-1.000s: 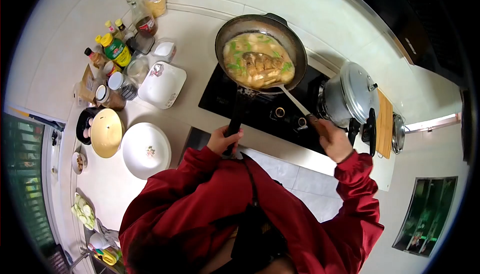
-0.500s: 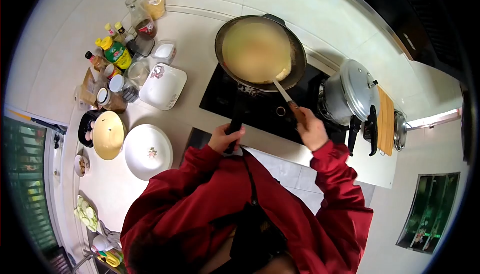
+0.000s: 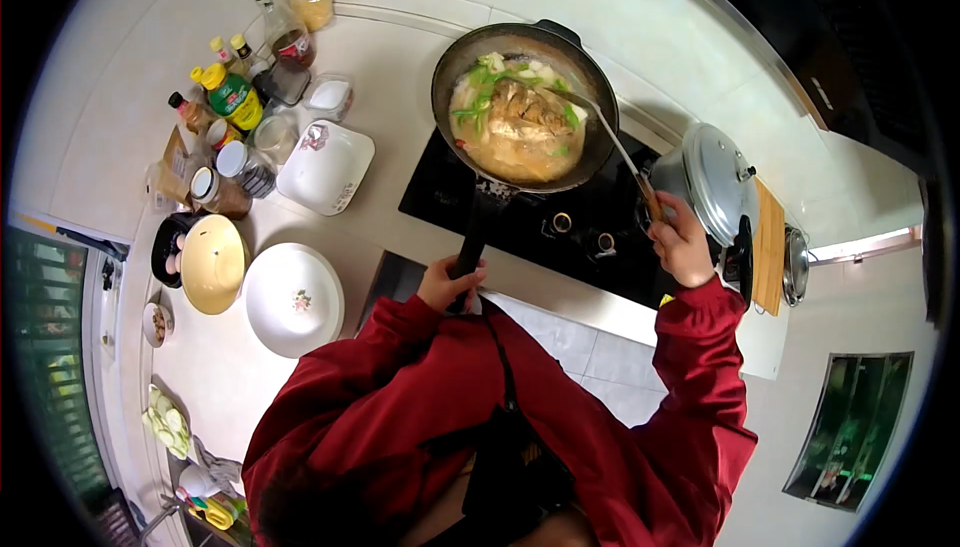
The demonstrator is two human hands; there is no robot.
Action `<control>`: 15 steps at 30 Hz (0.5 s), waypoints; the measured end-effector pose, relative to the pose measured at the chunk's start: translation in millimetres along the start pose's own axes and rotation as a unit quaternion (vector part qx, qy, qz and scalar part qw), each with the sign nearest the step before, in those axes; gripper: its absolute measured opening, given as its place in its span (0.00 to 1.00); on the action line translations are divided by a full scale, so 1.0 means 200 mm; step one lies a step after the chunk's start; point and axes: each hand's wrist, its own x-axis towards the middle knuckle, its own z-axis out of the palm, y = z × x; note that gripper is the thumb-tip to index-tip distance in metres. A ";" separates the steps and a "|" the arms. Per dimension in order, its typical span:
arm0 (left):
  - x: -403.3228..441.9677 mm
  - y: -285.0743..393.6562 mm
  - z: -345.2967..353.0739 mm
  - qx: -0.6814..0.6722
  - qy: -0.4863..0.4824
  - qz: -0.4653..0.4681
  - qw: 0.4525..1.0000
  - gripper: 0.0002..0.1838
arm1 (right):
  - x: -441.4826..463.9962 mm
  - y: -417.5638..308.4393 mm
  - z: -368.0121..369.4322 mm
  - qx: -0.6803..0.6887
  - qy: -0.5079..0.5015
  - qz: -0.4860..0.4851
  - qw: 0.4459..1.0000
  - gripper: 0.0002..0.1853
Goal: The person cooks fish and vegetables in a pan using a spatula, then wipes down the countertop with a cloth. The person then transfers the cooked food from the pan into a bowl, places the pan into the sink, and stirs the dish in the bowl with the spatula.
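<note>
Spatula (image 3: 622,149) shifted from near edge of wok (image 3: 520,39) to far side | held by fingers of right hand (image 3: 685,245); handle (image 3: 484,227) by those of left hand (image 3: 445,285) | browned chunk (image 3: 525,110), in wok, best nudged gently

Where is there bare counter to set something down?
Bare counter lies between the square dish and the wok, and between the round white bowl and the sliced vegetables. It's crowded left of the square dish, with bottles and jars, and around the pressure cooker and wooden board.
</note>
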 end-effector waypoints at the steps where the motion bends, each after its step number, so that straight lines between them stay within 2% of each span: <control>1: -0.01 0.01 0.00 -0.008 -0.004 -0.004 1.000 0.14 | 0.08 0.08 0.03 -0.015 0.004 -0.081 0.997 0.22; 4: -0.02 0.04 0.01 -0.015 -0.004 -0.010 1.000 0.14 | 0.32 0.13 0.12 -0.121 0.012 -0.154 0.981 0.23; 6: -0.02 0.04 0.01 -0.015 0.000 -0.009 1.000 0.15 | 0.51 0.19 0.20 -0.139 0.025 -0.179 0.974 0.22; 8: -0.01 0.03 0.00 0.015 -0.014 -0.031 0.999 0.16 | 0.63 0.18 0.28 -0.203 0.065 -0.206 0.955 0.21; 11: -0.03 0.07 0.02 0.003 0.000 -0.013 1.000 0.15 | 0.70 0.11 0.40 -0.275 0.119 -0.277 0.913 0.20; 15: -0.04 0.11 0.04 -0.006 0.010 -0.008 1.000 0.15 | 0.66 0.06 0.45 -0.310 0.075 -0.219 0.922 0.19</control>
